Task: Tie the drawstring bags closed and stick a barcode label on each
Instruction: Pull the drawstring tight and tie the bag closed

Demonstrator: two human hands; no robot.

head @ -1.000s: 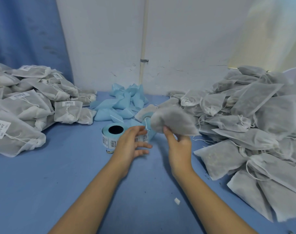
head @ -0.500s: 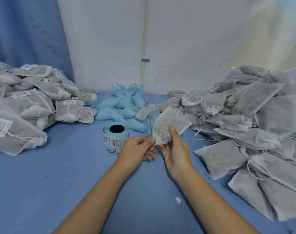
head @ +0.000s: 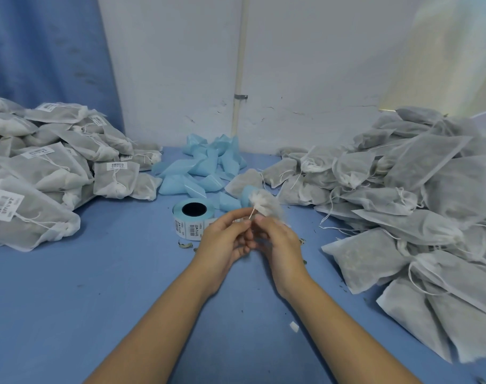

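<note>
white bag (head: pixel 266 206) | mouth faces camera, long axis away | left hand (head: pixel 225 241), right hand (head: pixel 279 242) pinch drawstring (head: pixel 251 213)

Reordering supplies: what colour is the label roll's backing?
Light blue, carrying white barcode labels; the label roll shows best in the head view.

- Rear wall (head: pixel 305 65): white, scuffed, with fine cracks low down; it meets the far edge of the desk.
- Pipe (head: pixel 240 51): pale, vertical, fixed to the wall by a small metal clamp (head: pixel 240 97).
- Blue panel (head: pixel 42 45): covers the left side, faintly stained.
- Desk (head: pixel 70 300): matt blue top.
- Light patch (head: pixel 444 51): warm yellowish glow, upper right.
</note>
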